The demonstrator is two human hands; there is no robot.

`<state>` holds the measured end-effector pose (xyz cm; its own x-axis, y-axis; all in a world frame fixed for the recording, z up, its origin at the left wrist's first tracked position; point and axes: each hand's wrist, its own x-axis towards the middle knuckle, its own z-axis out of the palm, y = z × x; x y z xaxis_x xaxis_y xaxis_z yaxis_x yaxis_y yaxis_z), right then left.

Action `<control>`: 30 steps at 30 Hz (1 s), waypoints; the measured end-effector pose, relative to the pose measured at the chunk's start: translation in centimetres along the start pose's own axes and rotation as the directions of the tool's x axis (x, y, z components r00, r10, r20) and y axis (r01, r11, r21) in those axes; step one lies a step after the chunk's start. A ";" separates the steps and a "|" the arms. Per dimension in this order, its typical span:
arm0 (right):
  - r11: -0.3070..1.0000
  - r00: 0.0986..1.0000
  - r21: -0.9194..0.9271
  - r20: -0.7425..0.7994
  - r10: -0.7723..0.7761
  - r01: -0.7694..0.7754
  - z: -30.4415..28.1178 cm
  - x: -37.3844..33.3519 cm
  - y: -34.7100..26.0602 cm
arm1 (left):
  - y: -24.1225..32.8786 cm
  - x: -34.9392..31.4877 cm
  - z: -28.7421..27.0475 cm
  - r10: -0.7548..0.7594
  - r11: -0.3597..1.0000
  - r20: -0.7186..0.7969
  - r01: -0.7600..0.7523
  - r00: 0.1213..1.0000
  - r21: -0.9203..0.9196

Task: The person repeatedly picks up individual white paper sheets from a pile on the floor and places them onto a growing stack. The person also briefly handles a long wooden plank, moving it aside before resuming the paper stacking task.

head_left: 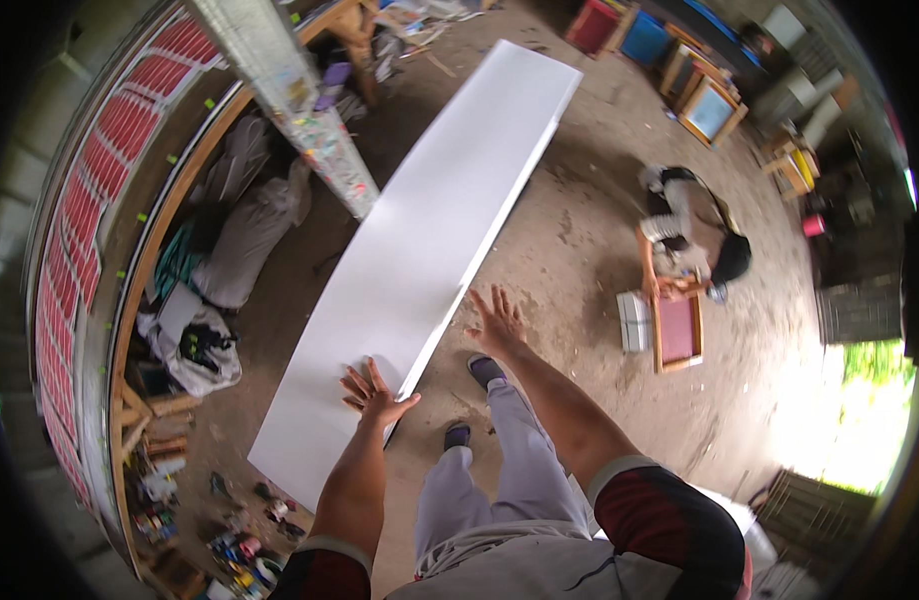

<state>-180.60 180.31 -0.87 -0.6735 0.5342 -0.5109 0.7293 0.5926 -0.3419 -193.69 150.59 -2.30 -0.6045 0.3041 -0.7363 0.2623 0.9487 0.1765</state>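
Observation:
A long, smooth white sheet (pixel 409 240) stretches from the lower left to the upper middle, its right edge showing a thin bright side. My left hand (pixel 376 396) lies on its near part with the fingers spread. Just beyond that right edge, my right hand (pixel 499 325) is held out with fingers apart and nothing in them. Whether any of its fingertips touch the edge, I cannot tell. What supports the sheet is hidden beneath it.
A paint-stained post (pixel 314 140) stands against the sheet's left side. Left is a long table edged with wood (pixel 129 300), red-patterned pieces on top. At right a crouching person (pixel 689 215) handles a wooden frame with a maroon panel (pixel 679 330) beside a white stack (pixel 634 322).

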 end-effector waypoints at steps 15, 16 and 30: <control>0.615 0.805 0.538 0.247 0.539 -0.577 23.0 -39.6 20.8 | 3.9 -15.9 15.6 0.887 0.436 0.013 -0.844 0.462 0.312; 0.566 0.755 0.539 0.226 0.616 -0.624 24.8 -42.3 21.4 | 4.6 -17.4 17.5 0.919 0.351 0.079 -0.891 0.387 0.287; 0.043 0.122 0.568 0.102 0.987 -0.822 41.4 -61.0 38.0 | 14.7 -29.7 48.2 0.814 0.224 0.556 -0.974 0.171 -0.028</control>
<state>-106.82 145.31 -15.40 0.6502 0.5884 -0.4806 0.6529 -0.7562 -0.0424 -135.60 151.36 -9.35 0.5284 0.7758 -0.3449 0.6262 -0.0818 0.7753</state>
